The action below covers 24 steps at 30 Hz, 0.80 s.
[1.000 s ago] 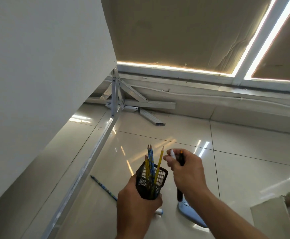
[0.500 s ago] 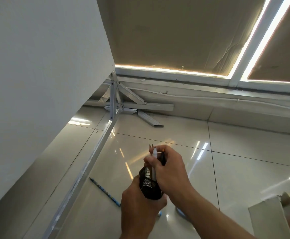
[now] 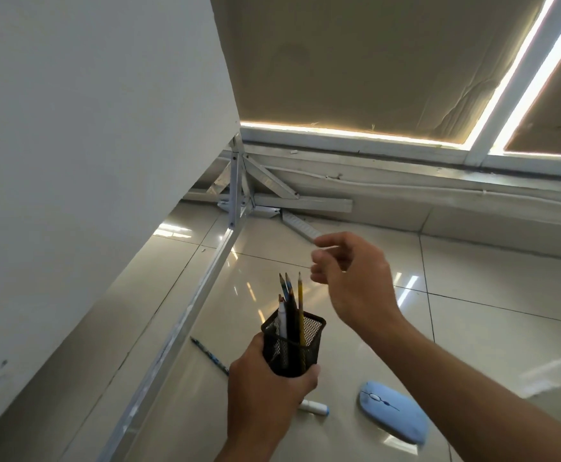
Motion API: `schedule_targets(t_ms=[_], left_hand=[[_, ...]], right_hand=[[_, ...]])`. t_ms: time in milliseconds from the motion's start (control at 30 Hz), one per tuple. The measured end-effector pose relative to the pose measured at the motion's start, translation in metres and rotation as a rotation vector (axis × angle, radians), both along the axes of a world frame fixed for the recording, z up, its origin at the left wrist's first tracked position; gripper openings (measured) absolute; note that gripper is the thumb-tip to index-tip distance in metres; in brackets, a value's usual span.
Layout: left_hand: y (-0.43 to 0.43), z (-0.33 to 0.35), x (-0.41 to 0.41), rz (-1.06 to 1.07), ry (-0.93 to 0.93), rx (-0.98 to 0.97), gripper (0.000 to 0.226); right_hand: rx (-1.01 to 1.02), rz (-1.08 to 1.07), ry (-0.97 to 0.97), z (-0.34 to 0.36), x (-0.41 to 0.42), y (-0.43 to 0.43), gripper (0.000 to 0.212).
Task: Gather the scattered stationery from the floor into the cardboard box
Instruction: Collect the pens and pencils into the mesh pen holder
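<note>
We have a single head-worn wide-angle view, tilted, looking forward and down at close range over the tiled floor (image 3: 472,328) toward the window wall (image 3: 372,61) at the top of the frame.

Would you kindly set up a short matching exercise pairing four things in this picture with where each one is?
Things:
1. mesh pen cup
2. blue mouse
3. blue pencil
4. yellow pencil

Places:
A. lying on the floor near the metal rail
B. standing in the cup
C. held in the left hand
D. on the floor under the right forearm

Pairs: 1-C, 2-D, 3-A, 4-B
</note>
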<state>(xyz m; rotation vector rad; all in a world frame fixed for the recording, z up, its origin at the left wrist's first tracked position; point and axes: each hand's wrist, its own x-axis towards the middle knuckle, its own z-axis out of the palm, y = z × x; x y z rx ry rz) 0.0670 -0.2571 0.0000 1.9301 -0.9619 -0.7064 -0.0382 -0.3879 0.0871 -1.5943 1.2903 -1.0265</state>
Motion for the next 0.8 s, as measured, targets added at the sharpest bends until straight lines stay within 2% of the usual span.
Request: schedule_targets(t_ms=[33, 100, 233, 400, 500, 667, 800], left_hand=[[0.000, 0.003, 0.005, 0.009, 0.015, 0.001, 0.059], [0.001, 0.006, 0.017, 0.016, 0.043, 0.006, 0.057], [0.009, 0.005, 0.030, -0.027, 0.031, 0.046, 0.058], [0.020, -0.002, 0.037, -0.048, -0.049, 0.064, 0.066], [0.025, -0.007, 0.045, -0.059, -0.075, 0.069, 0.068], [0.037, -0.012, 0.064, -0.049, -0.079, 0.072, 0.075], [0.053, -0.013, 0.079, 0.004, -0.047, 0.067, 0.069]], right_hand=[[0.022, -0.053, -0.026, -0.004, -0.001, -0.001, 0.013], [0.103, -0.095, 0.048, -0.018, -0.003, -0.001, 0.014], [0.344, 0.088, 0.141, -0.044, 0.005, 0.010, 0.026], [0.426, 0.304, 0.159, -0.055, 0.030, 0.022, 0.033], [0.418, 0.283, 0.185, -0.060, 0.044, 0.026, 0.025], [0.439, 0.239, 0.187, -0.061, 0.065, 0.037, 0.027], [0.486, 0.220, 0.156, -0.063, 0.078, 0.041, 0.039]])
